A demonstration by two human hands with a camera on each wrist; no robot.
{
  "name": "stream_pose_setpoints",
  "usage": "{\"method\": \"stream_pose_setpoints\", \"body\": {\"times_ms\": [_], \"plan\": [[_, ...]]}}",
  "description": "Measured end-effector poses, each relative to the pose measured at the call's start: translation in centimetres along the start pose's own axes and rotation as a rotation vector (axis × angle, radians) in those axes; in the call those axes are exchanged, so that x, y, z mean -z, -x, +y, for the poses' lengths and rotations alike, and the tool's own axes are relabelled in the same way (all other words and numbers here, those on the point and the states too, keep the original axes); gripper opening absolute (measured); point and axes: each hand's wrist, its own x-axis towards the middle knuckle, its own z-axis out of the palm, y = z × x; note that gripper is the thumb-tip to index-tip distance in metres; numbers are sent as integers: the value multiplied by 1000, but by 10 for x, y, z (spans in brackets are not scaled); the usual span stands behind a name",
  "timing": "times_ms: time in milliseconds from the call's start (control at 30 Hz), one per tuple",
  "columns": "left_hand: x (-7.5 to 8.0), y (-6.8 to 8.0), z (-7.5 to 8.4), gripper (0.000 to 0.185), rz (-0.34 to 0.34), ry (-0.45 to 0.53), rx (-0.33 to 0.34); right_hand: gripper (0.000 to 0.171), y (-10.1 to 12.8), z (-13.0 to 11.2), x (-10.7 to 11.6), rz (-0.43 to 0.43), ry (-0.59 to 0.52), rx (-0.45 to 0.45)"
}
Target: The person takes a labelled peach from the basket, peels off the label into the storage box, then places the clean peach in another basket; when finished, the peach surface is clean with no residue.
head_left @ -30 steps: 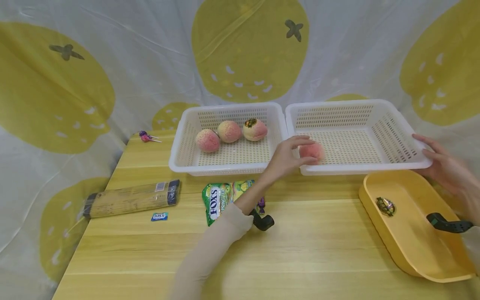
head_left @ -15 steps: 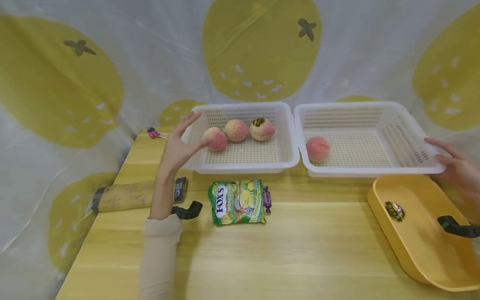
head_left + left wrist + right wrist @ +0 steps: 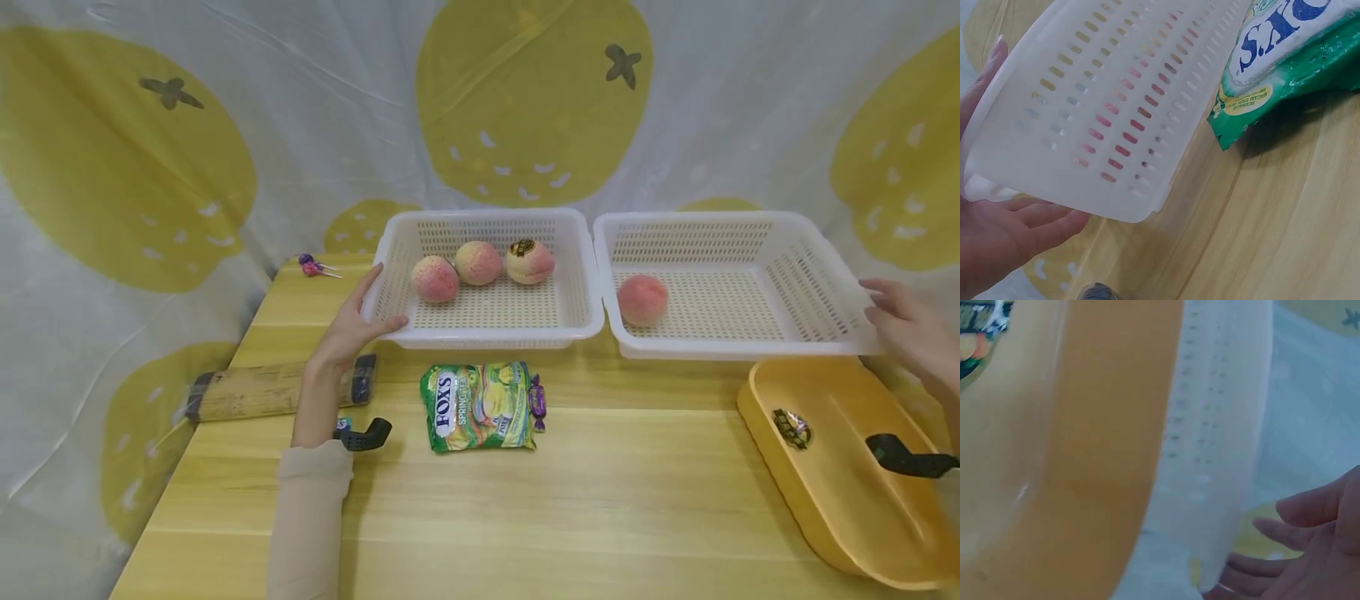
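Note:
Two white slotted baskets stand side by side at the back of the wooden table. The left basket (image 3: 480, 340) holds three pink peaches (image 3: 477, 262). My left hand (image 3: 367, 312) rests against its front left corner, thumb on the front wall, straight fingers along the side. In the left wrist view the fingers (image 3: 1029, 228) lie under that corner of the basket (image 3: 1104, 106). The right basket (image 3: 742, 350) holds one peach (image 3: 642, 300) at its left end. My right hand (image 3: 892, 321) sits at this basket's right edge, fingers relaxed, holding nothing.
A green Fox's candy bag (image 3: 480, 406) and a purple sweet (image 3: 537, 402) lie before the left basket. A long pasta packet (image 3: 262, 390) lies at the left and a lollipop (image 3: 311, 267) at the back left. A yellow tray (image 3: 825, 500) with a small wrapped item (image 3: 792, 428) sits at the front right.
My left hand let go of the peach in the right basket and swung left to the left basket's front corner. The right hand stayed by the right basket's edge.

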Motion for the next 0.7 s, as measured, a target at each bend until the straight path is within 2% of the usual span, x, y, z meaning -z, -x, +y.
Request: {"method": "stream_pose_setpoints", "body": {"times_ms": [67,133,167,300,500,700], "plan": [[-1,0,0,102,2,29,8,64,1,-32,-3,33,87,13],[-2,0,0,102,2,53,20,69,3,-68,-4,9,98,60],[-2,0,0,102,2,60,22,70,5,-87,-5,-22,62,87],[-3,-1,-2,102,-6,71,18,75,2,-139,-22,-92,59,213],[-2,-2,-4,102,5,62,17,85,-15,-199,-67,-189,82,334],[-2,-3,-6,101,18,72,19,87,-30,-245,-111,-297,24,398]]}}
